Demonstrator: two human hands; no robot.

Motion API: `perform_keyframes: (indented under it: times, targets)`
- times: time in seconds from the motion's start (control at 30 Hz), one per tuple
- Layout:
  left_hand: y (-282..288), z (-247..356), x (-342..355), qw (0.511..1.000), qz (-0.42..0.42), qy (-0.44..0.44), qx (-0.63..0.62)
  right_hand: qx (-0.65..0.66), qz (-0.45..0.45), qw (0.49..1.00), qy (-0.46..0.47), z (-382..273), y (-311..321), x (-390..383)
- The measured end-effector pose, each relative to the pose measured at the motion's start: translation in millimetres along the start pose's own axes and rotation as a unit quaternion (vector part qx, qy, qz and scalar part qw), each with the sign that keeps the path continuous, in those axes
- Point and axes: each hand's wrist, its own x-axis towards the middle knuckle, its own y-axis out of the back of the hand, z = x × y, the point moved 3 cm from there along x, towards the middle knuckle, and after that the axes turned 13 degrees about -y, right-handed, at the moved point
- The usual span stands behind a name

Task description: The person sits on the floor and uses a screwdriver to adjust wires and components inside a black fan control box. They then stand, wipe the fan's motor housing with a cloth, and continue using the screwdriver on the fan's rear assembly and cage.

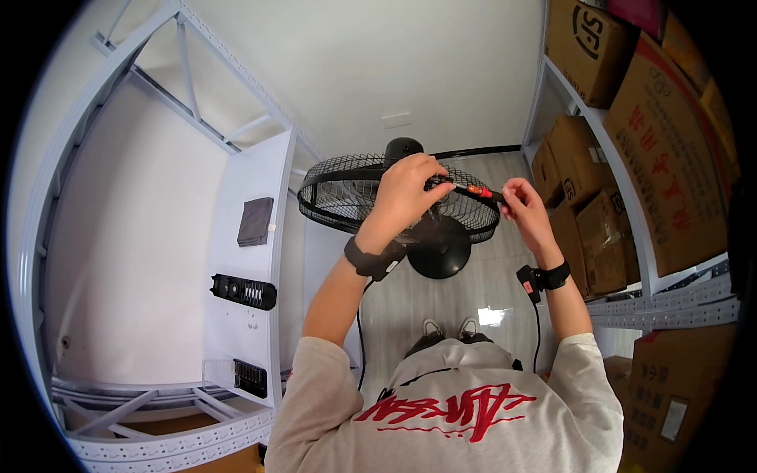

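Observation:
A screwdriver (481,191) with a red and black handle lies slantwise between my hands, above a black standing fan. My right hand (527,209) pinches the rear end of its handle. At the shaft end, the fingers of my left hand (406,193) are closed around the tip, and what they cover there is hidden. Behind and below my hands is the fan's round wire cage (335,197); its dark round base (439,252) rests on the floor.
On the white shelf (236,181) at left are a folded grey cloth (255,221), a long black plastic part (243,292), tiny loose pieces (252,325) and a black bit holder (250,378). Cardboard boxes (662,158) fill the right rack. Cables (538,339) hang from my wrist devices.

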Motion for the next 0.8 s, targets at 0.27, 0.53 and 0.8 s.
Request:
perform_keyframes:
  times: [0.27, 0.53, 0.8]
  targets:
    - [2.2, -2.4, -0.1, 1.000, -0.003, 0.001, 0.006, -0.046, -0.032, 0.990, -0.127, -14.3, -7.7, -7.3]
    - [1.3, -0.9, -0.1, 1.000, -0.006, -0.003, 0.001, -0.021, 0.034, 0.997, 0.071, -4.6, -18.3, -1.8]
    - [-0.2, -4.4, -2.4, 1.000, 0.005, -0.003, 0.007, -0.076, -0.023, 0.997, -0.024, -9.8, -6.1, -3.5]
